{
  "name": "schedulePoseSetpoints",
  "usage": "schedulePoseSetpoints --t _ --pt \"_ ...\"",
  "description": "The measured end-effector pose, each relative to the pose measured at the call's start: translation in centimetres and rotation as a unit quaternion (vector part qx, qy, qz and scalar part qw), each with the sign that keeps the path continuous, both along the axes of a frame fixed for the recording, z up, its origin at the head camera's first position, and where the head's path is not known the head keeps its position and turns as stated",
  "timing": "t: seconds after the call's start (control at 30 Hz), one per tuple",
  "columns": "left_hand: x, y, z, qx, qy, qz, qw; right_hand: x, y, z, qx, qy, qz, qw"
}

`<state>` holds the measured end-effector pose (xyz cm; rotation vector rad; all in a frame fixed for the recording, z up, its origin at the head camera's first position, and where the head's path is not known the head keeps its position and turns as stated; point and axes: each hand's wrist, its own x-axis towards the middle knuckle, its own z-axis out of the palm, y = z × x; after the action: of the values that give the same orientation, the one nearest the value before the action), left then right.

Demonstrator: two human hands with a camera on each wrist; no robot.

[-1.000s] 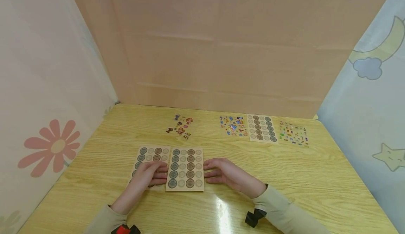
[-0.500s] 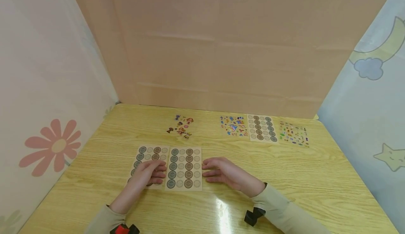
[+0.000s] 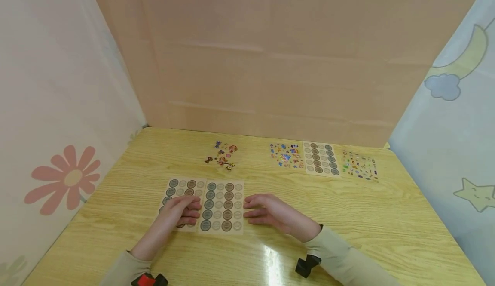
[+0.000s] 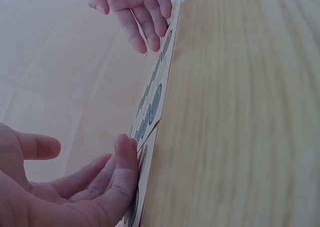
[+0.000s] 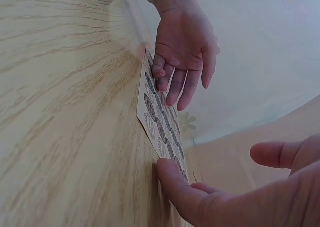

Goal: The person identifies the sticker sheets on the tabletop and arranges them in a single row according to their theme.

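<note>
Yellow wood-grain table (image 3: 371,221), pinkish-beige wall (image 3: 251,75) | left hand (image 3: 178,210) — loosely spread, hides part of beige circle-printed paper sheet (image 3: 184,187) | right hand (image 3: 272,212) — likewise spread, touch on second such sheet (image 3: 221,208) unclear

Cream circle-printed sheet (image 3: 221,207) — flat, just beside a matching twin sheet (image 3: 185,188)

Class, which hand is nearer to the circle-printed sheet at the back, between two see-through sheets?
Right. The right hand is in front of the circle-printed sheet and somewhat to its left; the left hand is also in front but much farther left.
</note>
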<state>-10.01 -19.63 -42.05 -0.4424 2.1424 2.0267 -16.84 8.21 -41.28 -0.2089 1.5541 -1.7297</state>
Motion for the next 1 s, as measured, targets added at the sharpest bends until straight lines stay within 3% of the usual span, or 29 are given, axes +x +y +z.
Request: schedulePoseSetpoints --t 1.0 --pt "-0.1 -1.1 0.3 0.003 -0.013 0.0 0.9999 0.2 -1.6 -0.1 -0.025 -0.012 -0.002 0.9996"
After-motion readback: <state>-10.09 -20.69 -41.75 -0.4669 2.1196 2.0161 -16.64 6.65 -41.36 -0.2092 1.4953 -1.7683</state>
